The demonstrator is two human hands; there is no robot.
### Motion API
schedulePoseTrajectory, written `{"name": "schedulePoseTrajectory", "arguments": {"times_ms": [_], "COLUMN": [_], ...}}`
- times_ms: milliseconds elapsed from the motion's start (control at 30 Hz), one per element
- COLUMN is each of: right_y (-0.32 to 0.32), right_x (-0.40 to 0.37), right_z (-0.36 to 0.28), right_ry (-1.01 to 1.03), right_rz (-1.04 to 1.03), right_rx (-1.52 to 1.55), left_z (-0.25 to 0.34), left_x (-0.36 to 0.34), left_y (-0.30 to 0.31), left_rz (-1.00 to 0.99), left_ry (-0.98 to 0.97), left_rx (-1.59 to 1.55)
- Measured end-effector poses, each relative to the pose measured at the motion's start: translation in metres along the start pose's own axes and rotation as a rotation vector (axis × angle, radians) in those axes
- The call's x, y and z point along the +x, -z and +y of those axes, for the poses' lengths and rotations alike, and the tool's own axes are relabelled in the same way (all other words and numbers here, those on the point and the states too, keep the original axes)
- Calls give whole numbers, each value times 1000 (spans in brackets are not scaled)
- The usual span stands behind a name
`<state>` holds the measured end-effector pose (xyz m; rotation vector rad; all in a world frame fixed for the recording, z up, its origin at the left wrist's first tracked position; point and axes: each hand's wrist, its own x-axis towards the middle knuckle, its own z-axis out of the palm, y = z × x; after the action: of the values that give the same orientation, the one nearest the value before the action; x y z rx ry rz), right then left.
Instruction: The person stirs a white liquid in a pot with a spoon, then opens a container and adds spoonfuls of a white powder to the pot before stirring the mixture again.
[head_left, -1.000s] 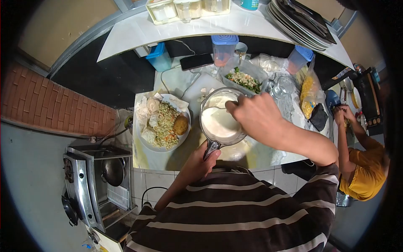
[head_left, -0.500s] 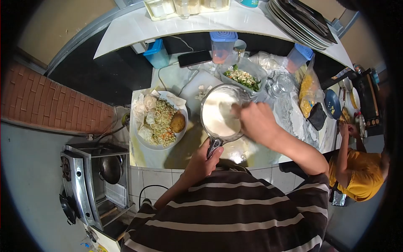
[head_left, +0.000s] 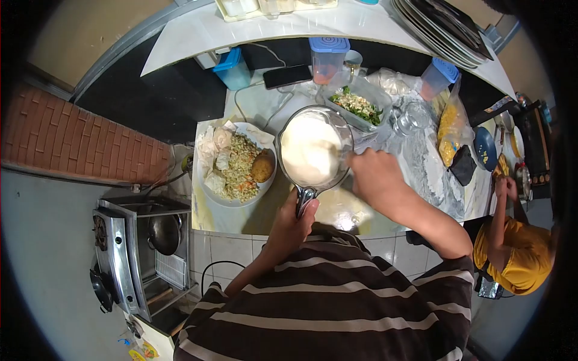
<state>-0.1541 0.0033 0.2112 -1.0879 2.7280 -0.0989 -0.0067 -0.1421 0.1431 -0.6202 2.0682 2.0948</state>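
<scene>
My left hand (head_left: 292, 224) is closed round the handle of a saucepan (head_left: 345, 129), keeping it over the front of the counter. A pale, creamy white mixture (head_left: 309, 143) lies in the pan. At the pan's right rim is my right hand (head_left: 379, 173), its fingers closed. It grips a stirring utensil whose kind is too blurred to make out. Left of the pan, a plate (head_left: 235, 200) holds chopped vegetables, pale wrapper-like pieces and a brown rounded item (head_left: 262, 166). Behind the pan to the right stands a clear tub (head_left: 380, 99) of greens topped with chopped pale bits.
A phone (head_left: 287, 76) and lidded containers (head_left: 329, 63) line the back. At right are a plastic bag of yellow food (head_left: 450, 127) and a blue pan (head_left: 484, 148). A person in a yellow shirt (head_left: 519, 256) works far right. A stove (head_left: 114, 259) stands lower left.
My right hand has shifted slightly right, to the pan's edge. The pan now sits slightly left and farther back in view. The whole scene has shifted a little with the camera.
</scene>
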Motion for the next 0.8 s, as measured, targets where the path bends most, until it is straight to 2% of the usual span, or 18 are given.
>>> {"name": "schedulePoseTrajectory", "arguments": {"times_ms": [33,67,100,167,233,300,333,400,433,500,567,633,667,700,767,800], "right_y": [-1,-6,-8,-9,-11,-10,-10,-6,-7,-10,-4,-6,-7,-10,-21,-17], "right_x": [-1,3,11,30,23,10,14,28,32,39,29,27,32,42,57,54], "right_z": [-2,-2,-2,-1,0,-5,-9,-16,-14,-11,-21,-28,-30,-28,-26,-26], "right_ry": [62,109,102,-68,-98,45,47,144,144,-18,-43,131,194,191,94,42], "right_rz": [-85,91,89,85,37,-37,-45,101,98,123,39,-121,-22,-22,160,86], "right_rx": [-16,142,141,162,97,-2,-2,122,123,24,-60,-60,-5,-7,-9,-71], "left_z": [-1,-2,-3,-3,-3,-3,-7,-14,-14,-8,-9,-12,-14,-15,-13,-12], "left_x": [0,1,3,5,5,3,3,5,5,4,2,0,2,3,4,4], "left_y": [0,0,0,5,9,8,6,4,6,14,15,16,16,15,24,28], "left_rz": [-3,1,5,4,21,-28,-27,-26,-27,-32,-4,11,21,27,6,-4], "left_ry": [3,11,20,53,82,79,85,61,64,78,61,52,64,73,96,112], "left_rx": [-4,-1,2,-48,-105,-82,-88,-91,-92,-124,-101,-70,-61,-51,-115,-182]}}
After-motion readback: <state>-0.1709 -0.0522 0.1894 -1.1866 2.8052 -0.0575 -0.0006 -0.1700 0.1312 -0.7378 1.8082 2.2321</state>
